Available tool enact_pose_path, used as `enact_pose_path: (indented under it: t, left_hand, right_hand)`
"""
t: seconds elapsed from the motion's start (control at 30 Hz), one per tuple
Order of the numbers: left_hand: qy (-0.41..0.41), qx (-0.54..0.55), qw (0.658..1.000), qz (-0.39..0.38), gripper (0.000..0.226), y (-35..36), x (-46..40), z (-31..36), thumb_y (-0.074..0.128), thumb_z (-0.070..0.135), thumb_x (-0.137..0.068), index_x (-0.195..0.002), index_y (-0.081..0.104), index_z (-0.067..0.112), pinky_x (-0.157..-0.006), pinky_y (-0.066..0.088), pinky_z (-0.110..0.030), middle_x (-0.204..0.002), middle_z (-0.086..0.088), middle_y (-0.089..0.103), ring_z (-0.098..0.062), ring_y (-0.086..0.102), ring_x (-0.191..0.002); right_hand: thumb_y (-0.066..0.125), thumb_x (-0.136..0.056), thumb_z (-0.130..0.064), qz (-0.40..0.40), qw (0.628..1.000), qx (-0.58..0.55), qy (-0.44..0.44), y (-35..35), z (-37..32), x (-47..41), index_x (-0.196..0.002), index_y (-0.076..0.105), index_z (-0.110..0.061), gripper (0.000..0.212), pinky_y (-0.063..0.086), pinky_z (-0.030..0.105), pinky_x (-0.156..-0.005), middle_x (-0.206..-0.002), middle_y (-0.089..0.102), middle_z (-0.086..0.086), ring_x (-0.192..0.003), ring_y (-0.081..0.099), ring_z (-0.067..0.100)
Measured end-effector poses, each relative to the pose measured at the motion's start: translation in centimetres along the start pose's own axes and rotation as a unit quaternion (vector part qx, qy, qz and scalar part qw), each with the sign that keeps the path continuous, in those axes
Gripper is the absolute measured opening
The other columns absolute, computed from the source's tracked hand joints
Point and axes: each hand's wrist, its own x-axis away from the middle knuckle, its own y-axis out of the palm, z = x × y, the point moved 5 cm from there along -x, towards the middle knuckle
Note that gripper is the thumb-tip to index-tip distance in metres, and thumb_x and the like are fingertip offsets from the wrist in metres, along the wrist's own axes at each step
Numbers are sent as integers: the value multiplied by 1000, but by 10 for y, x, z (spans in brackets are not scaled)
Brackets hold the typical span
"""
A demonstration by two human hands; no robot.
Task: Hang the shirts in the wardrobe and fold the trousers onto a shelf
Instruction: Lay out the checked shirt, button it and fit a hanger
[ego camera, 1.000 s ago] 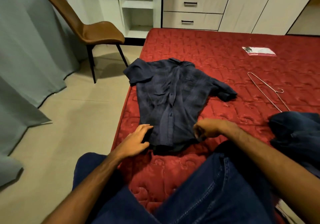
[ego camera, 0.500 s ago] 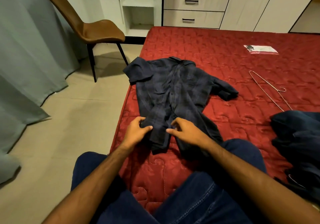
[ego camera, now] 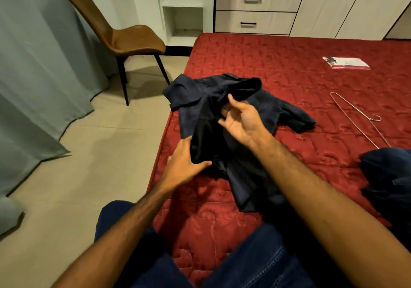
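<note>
A dark shirt lies bunched on the near-left part of the red bed, its lower half lifted and folded up. The left hand grips the shirt's lower left edge, thumb over the cloth, fingers beneath it. The right hand is raised palm up over the middle of the shirt, fingers loosely curled; cloth lies against the fingertips, but whether they pinch it I cannot tell. Right of the shirt lies a wire hanger, and nearer than that, at the bed's right edge, a dark garment. Left of the bed stands a brown chair
</note>
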Motion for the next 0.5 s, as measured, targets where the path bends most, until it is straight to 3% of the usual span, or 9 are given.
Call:
enact_pose_path:
  t: [0.1, 0.13, 0.2, 0.23, 0.27, 0.33, 0.37, 0.4, 0.5]
  left_hand:
    - [-55, 67, 993, 76, 48, -9, -17, -3, 58, 38, -79, -122, 60, 17, -81, 52, -41, -113, -9, 70, -29, 66, -105]
    - [-83, 109, 985, 109, 39, -18, -22, -4, 54, 26, -84, -119, 64, 11, -76, 51, -39, -109, -14, 71, -31, 67, -101]
    - [-135, 213, 952, 171, 36, -38, -31, -15, 48, 24, -84, -109, 66, 5, -80, 49, -43, -107, -18, 71, -28, 64, -94]
    - [-153, 257, 933, 198, 34, -47, -33, -21, 46, 28, -82, -99, 66, 7, -83, 49, -46, -103, -17, 70, -24, 61, -90]
    - [-167, 288, 918, 213, 29, -54, -33, -28, 47, 32, -82, -90, 64, 10, -83, 50, -47, -98, -15, 70, -22, 60, -88]
    - [-186, 337, 899, 210, 20, -56, -28, -37, 50, 30, -92, -82, 58, 15, -68, 55, -40, -85, -7, 65, -23, 60, -82]
    - [-198, 356, 890, 204, 19, -55, -23, -42, 48, 25, -97, -83, 57, 17, -55, 54, -33, -82, -5, 62, -25, 60, -76]
    - [-206, 365, 885, 202, 19, -54, -19, -47, 46, 20, -101, -85, 57, 17, -46, 50, -27, -82, -5, 60, -24, 59, -72]
    - [-203, 399, 872, 197, 11, -56, -15, -63, 45, 15, -101, -103, 56, 14, -37, 45, -22, -90, -5, 62, -17, 60, -70]
  right_hand:
    - [45, -97, -1, -31, 999, -20, -9, 8, 5, -3, -105, 63, -24, 30, 57, 50, -82, -104, 70, 7, -98, 69, 26]
    - [47, -96, 0, -17, 1000, 19, -5, 3, 12, -2, -112, 59, -28, 34, 56, 49, -83, -113, 66, 6, -104, 65, 26]
    - [60, -92, -7, 43, 974, 220, 22, -23, 35, 7, -130, 46, -26, 45, 53, 38, -85, -125, 55, 5, -113, 58, 24]
    - [68, -90, -15, 52, 926, 370, 51, -39, 48, 17, -136, 41, -20, 54, 51, 32, -85, -127, 53, 6, -117, 55, 23]
    - [73, -87, -25, 32, 842, 531, 87, -55, 63, 28, -141, 37, -15, 65, 49, 31, -89, -131, 50, 7, -122, 52, 23]
    - [74, -82, -46, -52, 583, 798, 144, -89, 92, 52, -148, 28, -16, 86, 38, 49, -108, -147, 35, 9, -137, 38, 32]
    - [71, -80, -51, -77, 468, 868, 145, -100, 102, 64, -150, 23, -18, 91, 28, 60, -112, -153, 26, 7, -142, 29, 35]
    - [68, -80, -53, -79, 404, 901, 136, -106, 105, 72, -151, 22, -20, 90, 21, 67, -111, -156, 21, 6, -145, 23, 35]
    - [59, -84, -36, 11, 382, 918, 106, -111, 88, 70, -138, 33, -16, 64, 32, 64, -106, -140, 34, 8, -132, 38, 35]
